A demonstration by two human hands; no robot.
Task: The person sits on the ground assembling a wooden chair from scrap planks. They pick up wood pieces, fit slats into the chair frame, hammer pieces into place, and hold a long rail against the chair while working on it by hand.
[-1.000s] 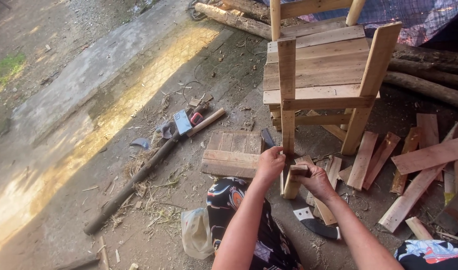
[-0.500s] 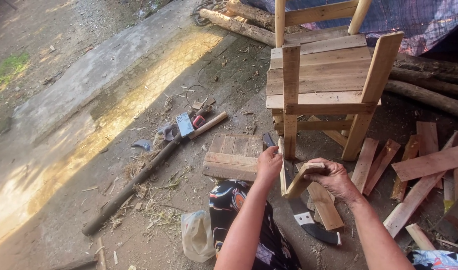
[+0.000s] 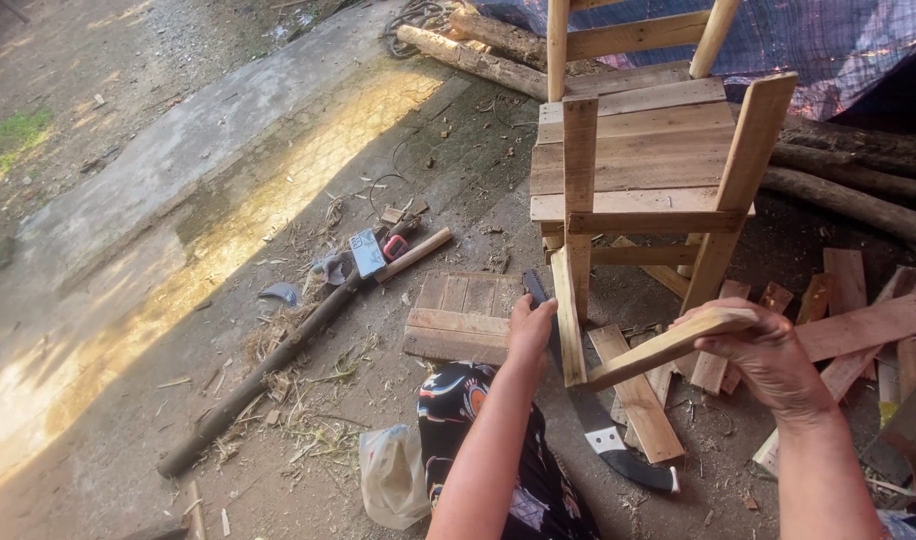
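My right hand (image 3: 773, 360) grips one end of a light wooden slat (image 3: 658, 348) and holds it slanted; its low end meets the foot of a thin, nearly upright slat (image 3: 568, 320) in front of the wooden chair's front leg (image 3: 579, 170). My left hand (image 3: 531, 328) is low beside that upright slat, thumb against it and fingers curled over the dark tip of a machete blade (image 3: 534, 288). Whether it grips anything is unclear. The machete's black handle (image 3: 640, 470) lies on the ground between my arms.
A small slatted wood panel (image 3: 463, 320) lies left of my left hand. A hammer (image 3: 410, 255), a long dark pole (image 3: 268, 370) and a plastic bag (image 3: 393, 475) lie to the left. Scrap boards (image 3: 858, 325) are piled at the right, with logs (image 3: 478, 50) behind the chair.
My right hand has lifted the slat off the ground and swung its held end up and to the right. My left hand has stayed by the chair leg.
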